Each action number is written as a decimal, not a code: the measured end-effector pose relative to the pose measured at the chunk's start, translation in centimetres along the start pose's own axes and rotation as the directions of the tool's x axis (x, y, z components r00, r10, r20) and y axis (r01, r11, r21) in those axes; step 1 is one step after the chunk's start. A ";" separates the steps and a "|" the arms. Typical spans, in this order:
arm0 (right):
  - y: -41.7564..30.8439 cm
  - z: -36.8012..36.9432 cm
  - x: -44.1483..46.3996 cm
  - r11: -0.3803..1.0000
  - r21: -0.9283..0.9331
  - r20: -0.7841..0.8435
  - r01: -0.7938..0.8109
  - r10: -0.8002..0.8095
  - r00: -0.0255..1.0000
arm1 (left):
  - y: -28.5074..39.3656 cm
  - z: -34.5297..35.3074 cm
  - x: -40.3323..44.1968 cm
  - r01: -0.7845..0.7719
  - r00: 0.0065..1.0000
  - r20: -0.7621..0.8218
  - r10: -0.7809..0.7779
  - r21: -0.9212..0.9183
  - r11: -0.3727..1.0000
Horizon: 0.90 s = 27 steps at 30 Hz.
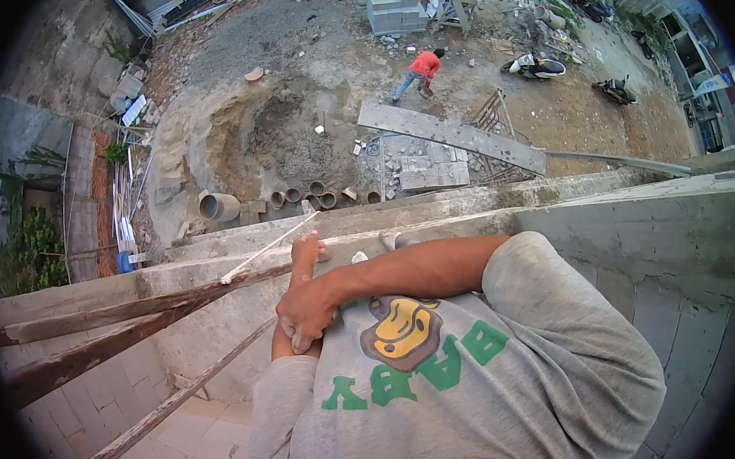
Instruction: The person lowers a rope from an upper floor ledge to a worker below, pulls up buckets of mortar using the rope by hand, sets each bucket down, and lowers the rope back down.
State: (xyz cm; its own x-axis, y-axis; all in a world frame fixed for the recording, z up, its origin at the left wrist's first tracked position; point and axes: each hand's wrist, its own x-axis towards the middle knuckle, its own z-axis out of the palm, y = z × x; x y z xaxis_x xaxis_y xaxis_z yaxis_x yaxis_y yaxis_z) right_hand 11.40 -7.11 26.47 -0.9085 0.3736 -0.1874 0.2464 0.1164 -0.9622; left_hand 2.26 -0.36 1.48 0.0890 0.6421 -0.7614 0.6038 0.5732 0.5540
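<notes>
My left hand (306, 249) is over the concrete ledge (442, 216), fingers loosely curled, with no object visible in it. A white rope (269, 250) runs from a wooden pole (149, 308) to just above its fingertips; I cannot tell whether they touch. Across my chest lies my right arm. My right hand (303, 312) is wrapped over my left forearm, close to the elbow. Below it is my grey shirt (478, 391) with a yellow and green print.
Past the ledge, far below, a person in a red top (426, 64) bends near a long plank (454, 136). Concrete pipes (220, 206), stacked blocks (396, 7) and a motorbike (534, 67) stand on the ground. Wooden poles slant at left; a block wall (637, 238) borders the right.
</notes>
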 end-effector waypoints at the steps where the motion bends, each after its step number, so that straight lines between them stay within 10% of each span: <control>1: 0.6 -0.2 0.0 0.998 -0.059 -0.028 -0.004 0.003 1.000 | 0.4 0.2 0.2 -0.021 1.000 -0.002 0.021 -0.002 1.000; 10: 2.3 -0.8 -0.6 0.972 -0.232 -0.160 0.040 -0.079 0.984 | -1.7 -0.4 1.6 0.015 1.000 0.008 -0.014 -0.123 0.992; 13: -0.7 -1.6 -1.7 0.969 0.233 0.054 -0.078 0.067 0.996 | -0.6 -0.3 1.0 0.004 1.000 -0.001 -0.004 -0.104 0.995; 22: 3.4 0.5 -0.2 0.891 -0.454 -0.175 0.012 -0.102 0.979 | -3.0 0.1 -1.0 0.081 0.996 -0.026 -0.081 0.002 0.997; 27: 0.0 -0.3 -1.4 0.994 0.101 0.013 0.034 -0.035 0.999 | -2.5 -0.8 -1.9 0.118 0.992 -0.052 -0.117 0.007 0.993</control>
State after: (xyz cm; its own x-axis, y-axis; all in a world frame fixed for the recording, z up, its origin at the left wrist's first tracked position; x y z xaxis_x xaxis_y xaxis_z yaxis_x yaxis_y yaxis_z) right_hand 12.81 -7.38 26.82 -0.9207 0.3576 -0.1561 0.1804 0.0355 -0.9830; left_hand -0.06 -2.62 1.77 -0.0241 0.5964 -0.8024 0.6155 0.6413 0.4582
